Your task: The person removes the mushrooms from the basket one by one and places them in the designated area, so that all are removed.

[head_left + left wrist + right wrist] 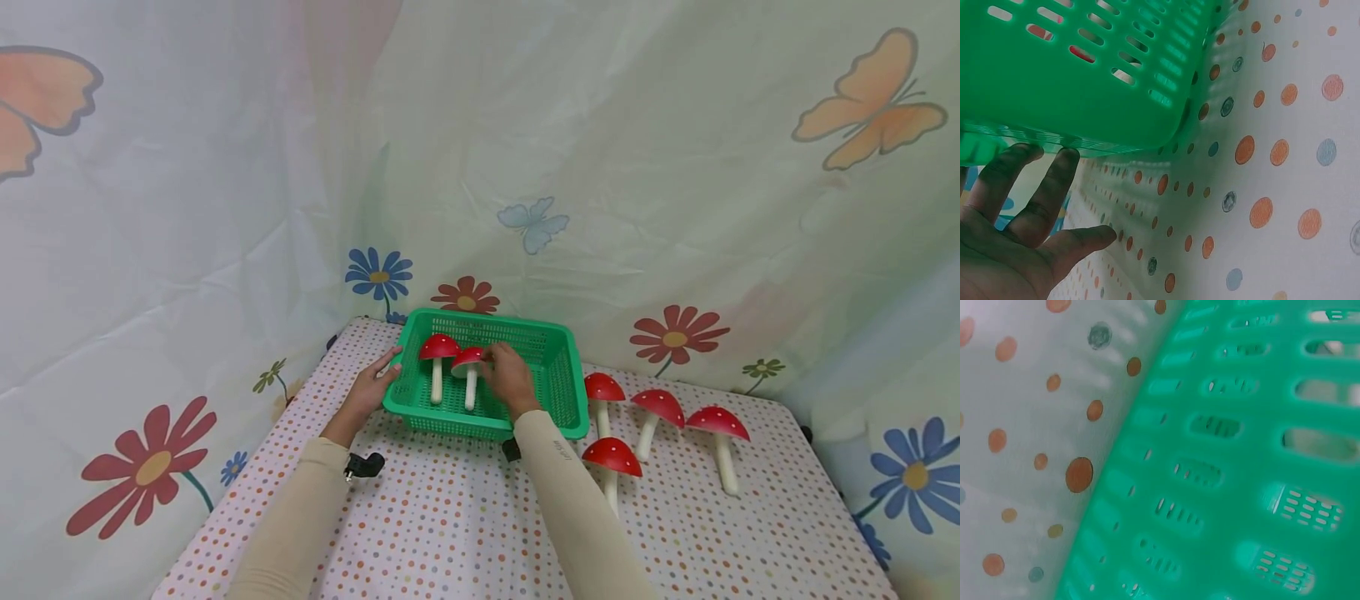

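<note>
A green plastic basket [450, 427] with slotted walls stands at the back of the table. Two toy mushrooms with red, white-spotted caps are inside: one mushroom [437, 367] at the left, and beside it a second mushroom [470, 387], whose cap my right hand [510, 377] pinches at its right edge. My left hand [369, 392] is at the basket's left end, its fingertips at the rim. In the left wrist view that hand [1016, 231] has its fingers extended against the basket wall [1072, 94]. Only the slotted basket side [1235, 487] and tablecloth show in the right wrist view; the right hand is hidden there.
Right of the basket, several more red-capped mushrooms [660, 406] lie on the dotted tablecloth [442, 517]. One of them, a mushroom [612, 457], is nearest my right forearm. A printed curtain [637, 208] hangs close behind the table and at its sides.
</note>
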